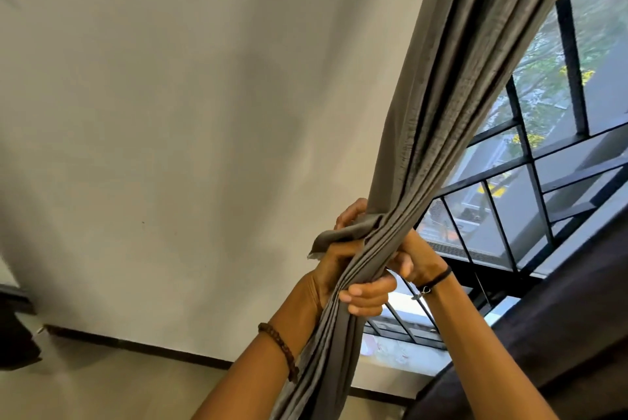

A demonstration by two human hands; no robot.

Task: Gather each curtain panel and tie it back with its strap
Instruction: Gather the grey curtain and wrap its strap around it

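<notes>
A grey curtain panel (452,86) hangs from the upper right and is bunched into a narrow bundle at mid frame. My left hand (343,278) wraps around the bundle from the left, fingers closed over the folds. My right hand (416,258) sits behind the bundle on its right side, closed on fabric. A grey strap (343,234) of the same cloth crosses the bundle just above my left hand, its frayed end poking out to the left. How the strap passes behind the bundle is hidden.
A plain white wall (187,113) fills the left. A black-framed window (543,161) lies to the right behind the curtain. Dark fabric (557,334) covers the lower right corner. A dark baseboard (136,345) runs along the floor.
</notes>
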